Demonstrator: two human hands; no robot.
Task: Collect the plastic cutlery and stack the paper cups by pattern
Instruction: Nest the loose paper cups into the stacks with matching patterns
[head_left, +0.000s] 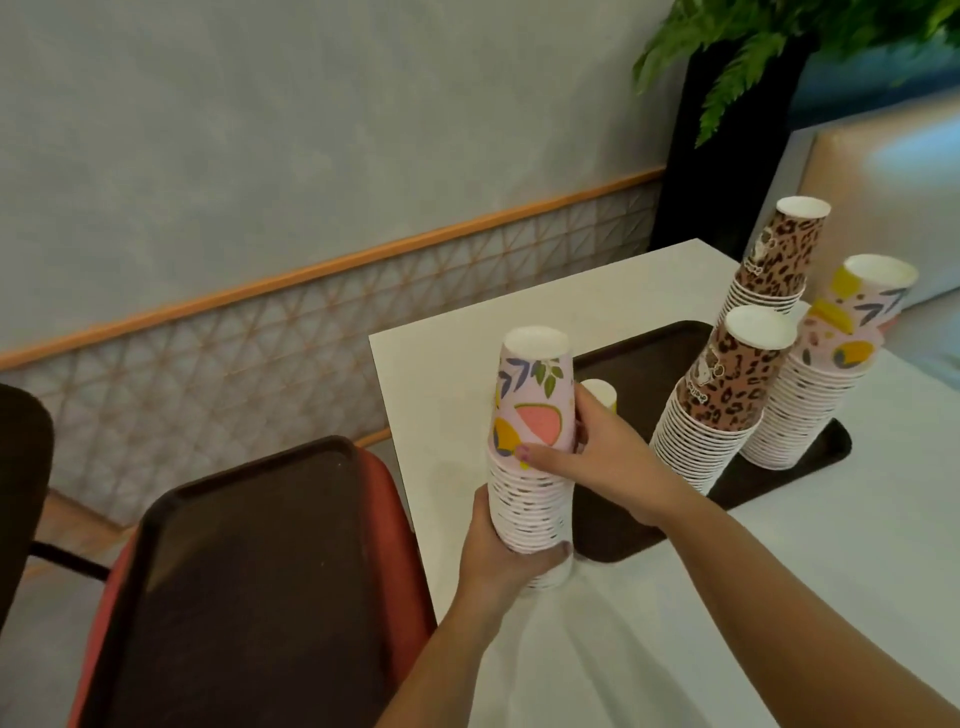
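Held stack (530, 441): an inverted column of nested paper cups, pink, printed with fruit and leaves; the white base of the top cup is facing up, many rolled rims are showing below.
Axis: the long axis is running near upright, the top leaning slightly toward 11 o'clock.
Position: it is standing over the near left corner of the white table (779, 597), at 9 o'clock of the dark tray (613, 540); whether its foot is touching the table cannot be told.
Left hand (511, 564): it is wrapping the foot of the stack from 7 o'clock, fingers curled round the lowest rims.
Right hand (597, 452): it is gripping the upper cup from 3 o'clock, thumb lying across the front, fingers curling behind.
Small cup (598, 391): only its white base and a yellow edge are showing behind the right hand.
Leopard stacks: one (722, 389) is standing on the tray, another (779, 254) at 12 o'clock of it.
Fruit stacks: two, (821, 395) and (872, 291), are standing at 3 o'clock of the leopard ones.
Surroundings: a second tray (249, 571) is lying on a red chair (410, 545) at 9 o'clock; a fern (779, 47) is hanging at 1 o'clock.
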